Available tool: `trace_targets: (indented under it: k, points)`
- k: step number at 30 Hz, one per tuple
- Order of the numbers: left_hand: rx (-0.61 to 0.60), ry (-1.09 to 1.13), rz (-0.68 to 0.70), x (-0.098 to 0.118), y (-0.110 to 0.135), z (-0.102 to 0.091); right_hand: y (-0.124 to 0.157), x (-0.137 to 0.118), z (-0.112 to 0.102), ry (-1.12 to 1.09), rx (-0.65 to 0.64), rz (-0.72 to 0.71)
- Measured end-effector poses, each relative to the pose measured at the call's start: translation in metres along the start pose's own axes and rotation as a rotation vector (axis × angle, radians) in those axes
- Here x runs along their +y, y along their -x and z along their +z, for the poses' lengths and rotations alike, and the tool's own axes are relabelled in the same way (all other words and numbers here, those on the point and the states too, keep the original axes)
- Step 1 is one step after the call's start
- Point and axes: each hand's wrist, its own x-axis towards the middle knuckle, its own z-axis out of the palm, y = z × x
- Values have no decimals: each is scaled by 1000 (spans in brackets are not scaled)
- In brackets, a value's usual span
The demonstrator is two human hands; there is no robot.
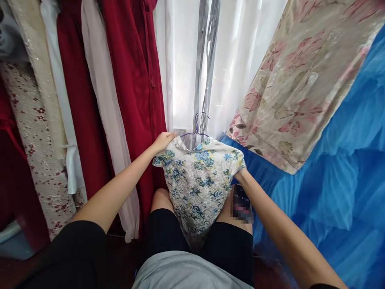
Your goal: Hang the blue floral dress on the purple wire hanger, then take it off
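Observation:
A white short-sleeved garment (197, 180) with blue, green and yellow flowers hangs on a thin purple hanger (196, 129) in front of me. Its lower part falls between my knees; whether it is a blouse or a dress I cannot tell. My left hand (164, 141) pinches its shoulder on the left, thumb on top along the collar side. At the opposite sleeve, my right hand (241, 173) reaches under the cloth, and the sleeve hides its fingers. A phone (241, 200) with a running time display rests on my right thigh.
Dark red (132, 80), pale pink (105, 88) and flower-dotted (36, 132) garments hang at left. A grey metal stand (202, 60) rises before a white curtain (180, 52). To the right hang a beige pink-flowered garment (282, 92) and blue ruffled fabric (327, 192).

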Motion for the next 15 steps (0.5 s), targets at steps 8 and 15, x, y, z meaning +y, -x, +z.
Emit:
trace_targets:
  k: [8, 15]
  points:
    - [57, -339, 254, 35, 16, 4, -3, -48, -25, -239, 387, -209]
    - [268, -322, 7, 2, 4, -4, 30, -100, 41, 207, 72, -463]
